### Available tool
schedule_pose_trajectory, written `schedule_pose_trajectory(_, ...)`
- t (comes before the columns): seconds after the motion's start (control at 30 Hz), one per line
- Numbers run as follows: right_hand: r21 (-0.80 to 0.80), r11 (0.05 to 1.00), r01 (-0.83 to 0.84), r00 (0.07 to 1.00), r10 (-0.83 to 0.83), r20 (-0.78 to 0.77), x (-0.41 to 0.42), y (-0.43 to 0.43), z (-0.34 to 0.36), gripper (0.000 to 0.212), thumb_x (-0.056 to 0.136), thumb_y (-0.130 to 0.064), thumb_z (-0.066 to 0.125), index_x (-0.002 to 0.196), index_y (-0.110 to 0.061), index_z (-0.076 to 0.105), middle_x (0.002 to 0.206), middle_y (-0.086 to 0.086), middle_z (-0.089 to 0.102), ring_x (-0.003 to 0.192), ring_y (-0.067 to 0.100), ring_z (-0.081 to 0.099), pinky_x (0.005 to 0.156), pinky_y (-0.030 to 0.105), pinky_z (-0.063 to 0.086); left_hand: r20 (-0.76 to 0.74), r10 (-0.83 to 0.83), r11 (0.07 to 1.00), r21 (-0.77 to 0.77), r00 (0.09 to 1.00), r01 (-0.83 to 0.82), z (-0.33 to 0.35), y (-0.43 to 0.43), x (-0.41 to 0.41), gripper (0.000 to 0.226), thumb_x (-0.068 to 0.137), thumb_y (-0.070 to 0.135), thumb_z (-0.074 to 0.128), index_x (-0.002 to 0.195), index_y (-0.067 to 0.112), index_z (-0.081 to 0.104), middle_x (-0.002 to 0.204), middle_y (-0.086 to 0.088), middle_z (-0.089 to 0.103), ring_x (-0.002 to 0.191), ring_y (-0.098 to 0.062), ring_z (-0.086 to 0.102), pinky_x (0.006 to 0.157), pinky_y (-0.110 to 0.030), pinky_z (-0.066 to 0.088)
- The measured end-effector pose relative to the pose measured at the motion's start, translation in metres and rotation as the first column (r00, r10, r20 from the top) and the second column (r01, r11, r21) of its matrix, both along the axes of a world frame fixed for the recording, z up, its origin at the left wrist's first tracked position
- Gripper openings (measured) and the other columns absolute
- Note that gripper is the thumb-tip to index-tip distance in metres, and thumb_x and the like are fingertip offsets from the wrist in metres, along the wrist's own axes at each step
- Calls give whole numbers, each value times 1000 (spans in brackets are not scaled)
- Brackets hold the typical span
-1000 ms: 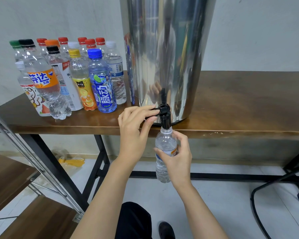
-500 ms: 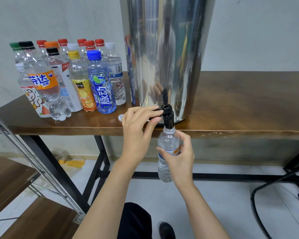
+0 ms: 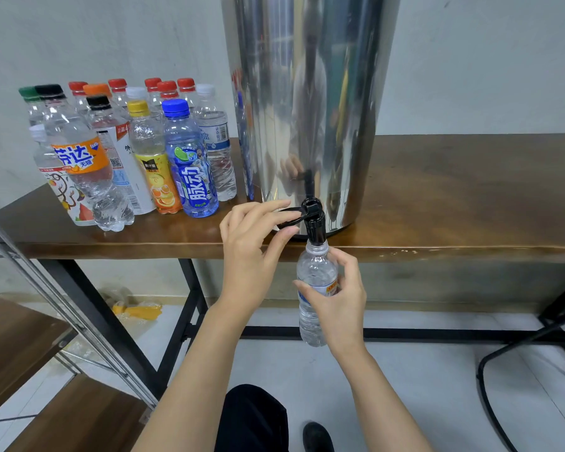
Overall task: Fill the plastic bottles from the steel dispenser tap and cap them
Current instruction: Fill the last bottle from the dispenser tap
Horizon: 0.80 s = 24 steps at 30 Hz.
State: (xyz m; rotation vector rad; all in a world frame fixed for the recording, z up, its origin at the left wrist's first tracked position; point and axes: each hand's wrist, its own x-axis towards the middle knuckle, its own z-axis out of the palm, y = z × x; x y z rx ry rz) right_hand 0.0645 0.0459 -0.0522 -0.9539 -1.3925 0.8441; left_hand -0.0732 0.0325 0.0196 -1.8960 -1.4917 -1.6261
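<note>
- Filling step in hand: the clear bottle (image 3: 317,275) hangs below the tabletop (image 3: 454,197) edge, its open mouth right up at the black tap (image 3: 314,225) of the steel dispenser (image 3: 307,109).
- Right hand (image 3: 338,303) wraps the bottle around its label, thumb on one side and fingers curled round the other, holding it upright.
- Left hand (image 3: 252,243) pinches the tap's lever (image 3: 289,212) between thumb and fingertips; the lever sticks out sideways, left of the spout.
- Water level is hard to read through the clear plastic. It looks well up toward the shoulder, so I judge the fill close to done.
- Next move, by my reckoning: shut the lever to stop the flow first. Then lower the bottle straight down off the spout, upright, with no squeeze on that thin wall or it spills.
- Cap for this one is not in view; it will need finding before the bottle joins the capped bottles (image 3: 190,164) standing on the tabletop left of the dispenser.
</note>
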Motion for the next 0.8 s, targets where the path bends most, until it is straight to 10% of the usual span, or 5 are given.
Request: schedule_pose_trajectory(0.8,-10,1000,-3,1000,3,-4,1,1,1,69,67,-11,90,116,-41,53,117,-16,60,110,7,60,94,33,53,-87,27,1000,10,996,-26,4,-3,-12,18,89,31,68,105,24,75,115,14,70,105,-14,55,96,-46,35)
